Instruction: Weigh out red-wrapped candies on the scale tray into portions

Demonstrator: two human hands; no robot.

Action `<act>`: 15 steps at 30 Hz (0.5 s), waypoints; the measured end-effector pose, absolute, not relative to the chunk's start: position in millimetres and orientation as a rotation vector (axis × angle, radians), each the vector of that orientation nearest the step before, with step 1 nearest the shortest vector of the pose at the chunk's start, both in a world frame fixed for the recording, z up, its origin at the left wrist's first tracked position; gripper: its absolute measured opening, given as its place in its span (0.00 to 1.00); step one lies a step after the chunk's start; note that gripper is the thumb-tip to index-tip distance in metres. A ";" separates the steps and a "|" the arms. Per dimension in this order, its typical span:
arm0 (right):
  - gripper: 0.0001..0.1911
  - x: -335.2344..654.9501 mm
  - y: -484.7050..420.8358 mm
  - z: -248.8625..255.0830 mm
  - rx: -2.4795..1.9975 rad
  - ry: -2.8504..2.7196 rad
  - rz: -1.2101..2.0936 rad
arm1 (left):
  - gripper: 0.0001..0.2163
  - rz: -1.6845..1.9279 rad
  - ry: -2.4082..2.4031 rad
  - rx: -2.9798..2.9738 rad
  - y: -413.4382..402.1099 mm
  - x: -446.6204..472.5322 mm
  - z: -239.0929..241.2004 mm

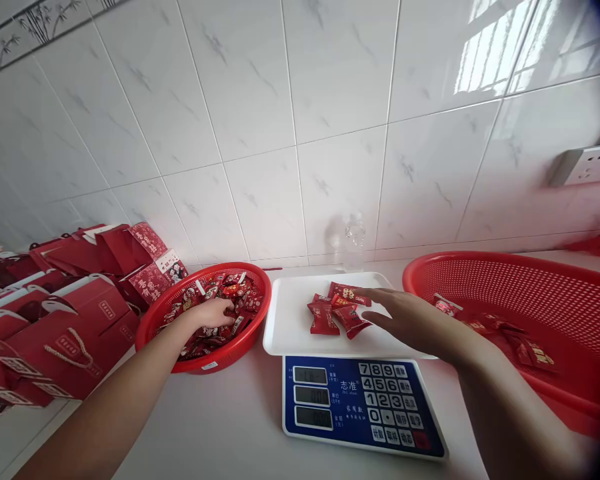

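My left hand (214, 313) reaches into a round red basket (147, 327) full of small red wrapped candies (247, 293). Its fingers are bent and apart among the wrappers, the tips partly hidden. Over the white tray (290, 337) of a scale, my right hand (397, 310) is open, palm down, with fingers stretched toward the left. Several red packets (324, 319) lie in a small heap on the tray, and my right fingertips are at the heap's right edge. The blue scale panel (350, 403) faces me, with displays and number keys.
Red gift boxes with rope handles (80, 333) crowd the left side. A larger red basket (480, 267) with some red packets (525, 347) stands at right. A clear plastic bottle (355, 240) stands behind the tray by the tiled wall (340, 180). A socket (590, 165) is at far right.
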State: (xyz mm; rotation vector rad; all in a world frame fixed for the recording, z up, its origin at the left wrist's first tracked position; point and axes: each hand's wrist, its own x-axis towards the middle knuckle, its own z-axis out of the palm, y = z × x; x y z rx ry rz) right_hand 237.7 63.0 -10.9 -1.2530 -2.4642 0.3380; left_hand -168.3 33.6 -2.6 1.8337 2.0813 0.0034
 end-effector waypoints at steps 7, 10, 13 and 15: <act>0.26 234.7 59.3 -8.0 -1.263 -2.461 0.376 | 0.12 0.016 2.003 1.778 23.8 -166.0 -3.8; 0.25 233.5 58.1 -6.4 -1.267 -2.465 0.394 | 0.10 0.042 1.996 1.769 23.4 -167.4 -1.5; 0.25 232.9 57.3 -5.7 -1.271 -2.468 0.397 | 0.11 0.082 2.023 1.776 24.0 -170.5 2.0; 0.25 232.8 57.1 -5.9 -1.270 -2.469 0.396 | 0.12 0.067 2.038 1.782 23.5 -171.8 4.3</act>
